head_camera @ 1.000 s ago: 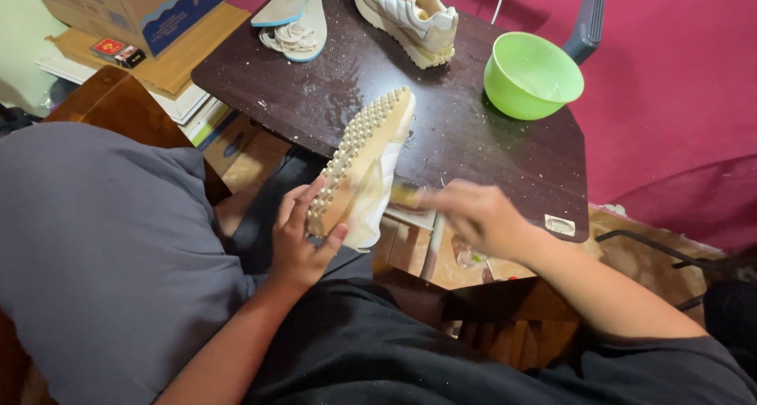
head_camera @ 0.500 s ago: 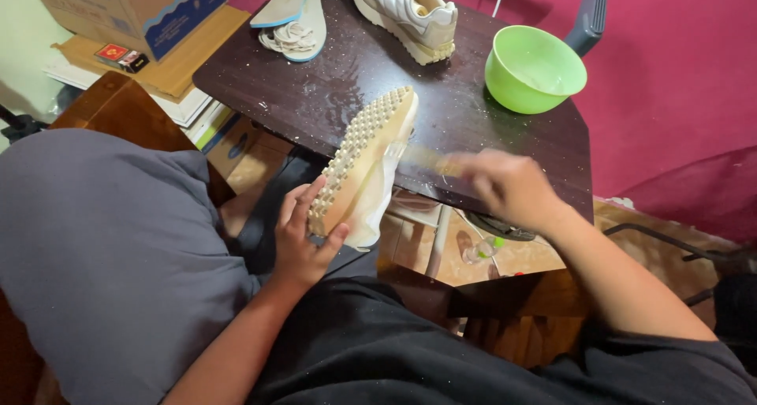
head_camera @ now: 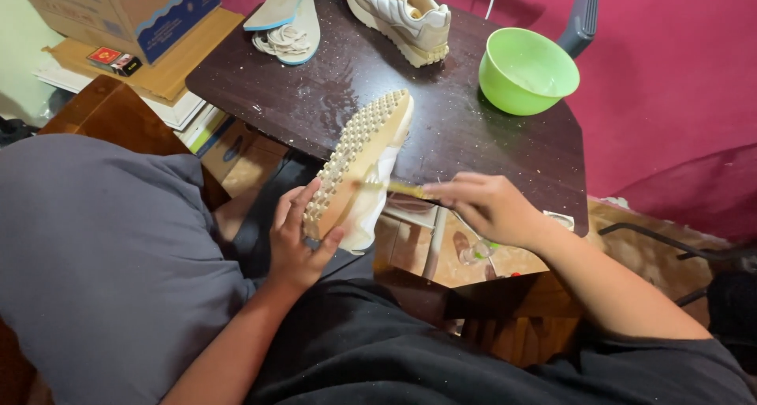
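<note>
Over the near edge of the dark desk (head_camera: 473,149) the cream sneaker (head_camera: 364,162) lies sole-up, long axis near-left to far-right, toe on the desk, heel clamped in left hand (head_camera: 298,243); right hand (head_camera: 490,208), just right of it, pinches small brush (head_camera: 392,186), bristles touching sole's edge.

My right hand (head_camera: 490,208) hides most of the brush (head_camera: 394,187) — its bristles blur; the second sneaker (head_camera: 398,14) and cardboard box (head_camera: 118,11) run off the top edge.

Cream studded rubber shoe sole (head_camera: 359,153): bumpy, matt | dark wooden table (head_camera: 315,89): glossy, speckled | green plastic bowl (head_camera: 527,70): smooth
</note>
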